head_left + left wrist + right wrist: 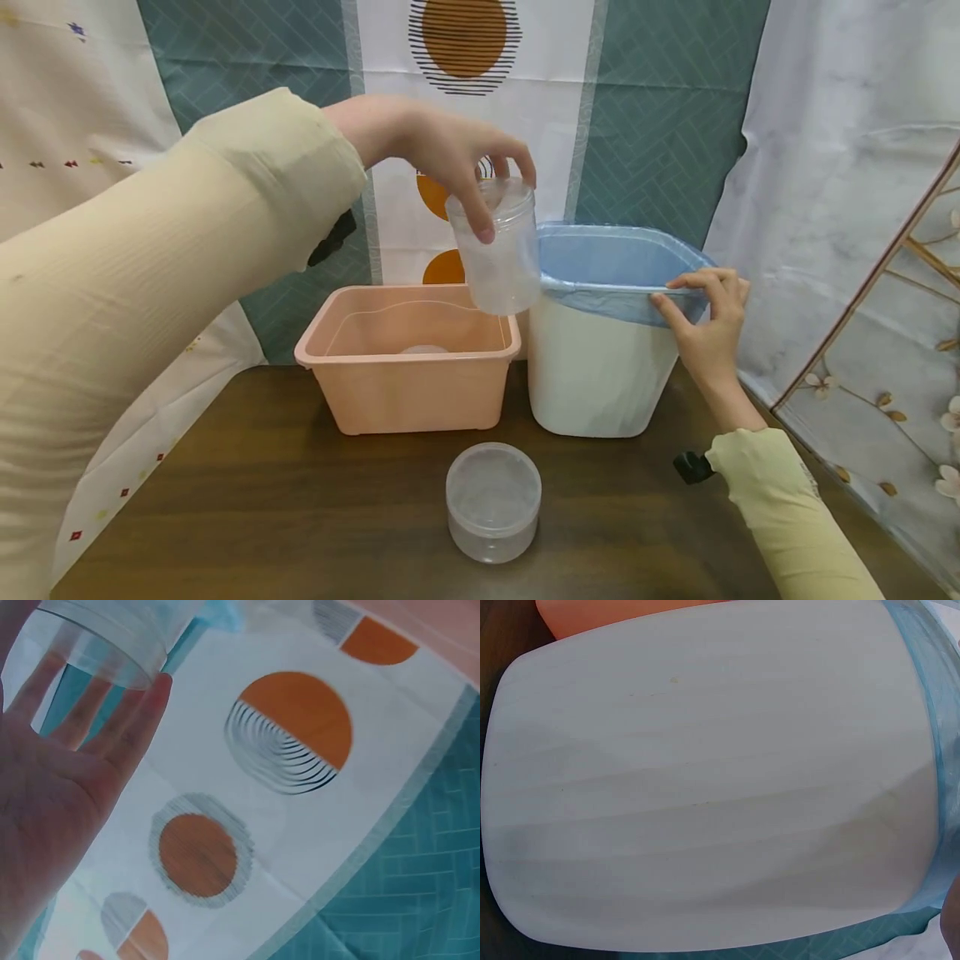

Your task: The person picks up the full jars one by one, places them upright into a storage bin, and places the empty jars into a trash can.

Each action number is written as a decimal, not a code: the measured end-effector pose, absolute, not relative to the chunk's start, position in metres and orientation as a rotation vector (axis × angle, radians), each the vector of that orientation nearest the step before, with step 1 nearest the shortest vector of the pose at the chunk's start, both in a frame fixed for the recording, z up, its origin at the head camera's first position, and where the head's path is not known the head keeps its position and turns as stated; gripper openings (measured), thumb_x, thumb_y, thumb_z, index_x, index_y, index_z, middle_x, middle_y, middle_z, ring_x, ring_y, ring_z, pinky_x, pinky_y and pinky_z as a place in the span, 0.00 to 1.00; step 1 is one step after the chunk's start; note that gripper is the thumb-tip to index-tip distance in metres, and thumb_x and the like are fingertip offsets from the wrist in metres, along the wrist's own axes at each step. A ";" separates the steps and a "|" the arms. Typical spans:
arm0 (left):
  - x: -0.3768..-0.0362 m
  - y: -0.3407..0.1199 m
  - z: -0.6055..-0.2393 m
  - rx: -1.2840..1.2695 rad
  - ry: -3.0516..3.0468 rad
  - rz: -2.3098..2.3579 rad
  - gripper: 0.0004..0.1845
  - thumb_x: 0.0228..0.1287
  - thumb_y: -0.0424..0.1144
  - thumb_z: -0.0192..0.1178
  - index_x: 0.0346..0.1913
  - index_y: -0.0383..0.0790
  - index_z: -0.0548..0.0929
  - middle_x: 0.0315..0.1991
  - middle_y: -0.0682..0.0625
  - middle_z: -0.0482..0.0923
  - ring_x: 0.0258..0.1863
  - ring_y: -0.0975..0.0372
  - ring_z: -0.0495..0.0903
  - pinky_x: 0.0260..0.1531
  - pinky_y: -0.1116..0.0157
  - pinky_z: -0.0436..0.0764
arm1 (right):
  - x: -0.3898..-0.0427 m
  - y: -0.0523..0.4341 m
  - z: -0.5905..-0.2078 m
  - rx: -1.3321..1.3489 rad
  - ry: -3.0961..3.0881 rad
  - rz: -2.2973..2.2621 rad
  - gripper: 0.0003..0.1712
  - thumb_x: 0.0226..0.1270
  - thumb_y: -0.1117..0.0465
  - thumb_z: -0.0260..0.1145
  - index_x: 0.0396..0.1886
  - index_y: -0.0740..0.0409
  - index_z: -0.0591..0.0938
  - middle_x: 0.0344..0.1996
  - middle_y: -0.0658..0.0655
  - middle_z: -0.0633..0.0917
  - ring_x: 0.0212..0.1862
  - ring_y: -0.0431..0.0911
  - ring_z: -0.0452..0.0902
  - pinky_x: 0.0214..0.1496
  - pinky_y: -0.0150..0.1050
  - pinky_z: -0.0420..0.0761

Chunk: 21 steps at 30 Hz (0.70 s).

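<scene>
My left hand (442, 154) grips the clear jar (497, 250) by its lid, raised between pink tub (408, 392) and bin (600, 367); my right hand (705, 321) pinches the bin's rim; carrying step, I judge; next calls for steady aim.

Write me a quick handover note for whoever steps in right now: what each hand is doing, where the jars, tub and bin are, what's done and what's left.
Left hand: grips a clear lidded jar from above, held in the air over the gap between the pink tub and the white bin.
Right hand: holds the bin's rim by its blue liner.
On the table: a second clear lidded jar, in front of tub and bin, untouched.
Done: one jar lifted. A pale round object lies in the tub; I cannot tell what.
Left: the held jar is not yet set down; the second jar still waits.
</scene>
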<state>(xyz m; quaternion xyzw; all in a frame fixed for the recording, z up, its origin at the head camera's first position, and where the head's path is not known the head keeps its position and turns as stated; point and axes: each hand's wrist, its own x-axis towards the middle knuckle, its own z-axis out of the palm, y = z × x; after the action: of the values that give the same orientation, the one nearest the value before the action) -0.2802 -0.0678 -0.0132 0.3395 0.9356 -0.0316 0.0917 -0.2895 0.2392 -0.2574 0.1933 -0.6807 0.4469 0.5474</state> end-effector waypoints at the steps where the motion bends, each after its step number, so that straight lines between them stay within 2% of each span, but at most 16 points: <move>1: -0.280 -0.066 -0.010 1.018 2.791 -0.091 0.47 0.53 0.56 0.73 0.73 0.61 0.58 0.76 0.47 0.55 0.64 0.51 0.66 0.60 0.57 0.79 | -0.290 0.239 -0.257 0.460 -1.612 1.059 0.11 0.51 0.76 0.72 0.34 0.75 0.81 0.36 0.30 0.71 0.48 0.31 0.59 0.57 0.30 0.55; 7: -0.282 -0.053 0.001 1.090 2.853 -0.086 0.49 0.53 0.58 0.72 0.75 0.62 0.56 0.77 0.49 0.54 0.67 0.51 0.64 0.63 0.55 0.76 | -0.290 0.241 -0.256 0.455 -1.614 1.051 0.11 0.51 0.76 0.72 0.34 0.75 0.80 0.37 0.30 0.71 0.48 0.30 0.58 0.57 0.30 0.54; 13: -0.289 -0.042 -0.002 1.146 2.880 -0.018 0.48 0.55 0.56 0.71 0.76 0.64 0.56 0.78 0.50 0.53 0.71 0.51 0.62 0.63 0.58 0.76 | -0.290 0.242 -0.256 0.444 -1.616 1.050 0.11 0.51 0.76 0.72 0.34 0.75 0.81 0.36 0.29 0.70 0.48 0.30 0.58 0.57 0.29 0.54; 21: -0.302 -0.034 -0.015 1.225 2.950 0.085 0.45 0.56 0.52 0.72 0.74 0.63 0.59 0.76 0.52 0.58 0.70 0.53 0.65 0.62 0.63 0.76 | -0.289 0.242 -0.257 0.443 -1.608 1.042 0.11 0.50 0.76 0.73 0.33 0.75 0.81 0.36 0.29 0.71 0.48 0.30 0.58 0.57 0.29 0.54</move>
<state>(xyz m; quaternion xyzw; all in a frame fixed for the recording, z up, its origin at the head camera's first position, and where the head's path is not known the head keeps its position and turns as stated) -0.3019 -0.0337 -0.0150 0.3832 0.9229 0.0266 -0.0268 -0.2891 0.2418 -0.2567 0.1875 -0.6804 0.4412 0.5544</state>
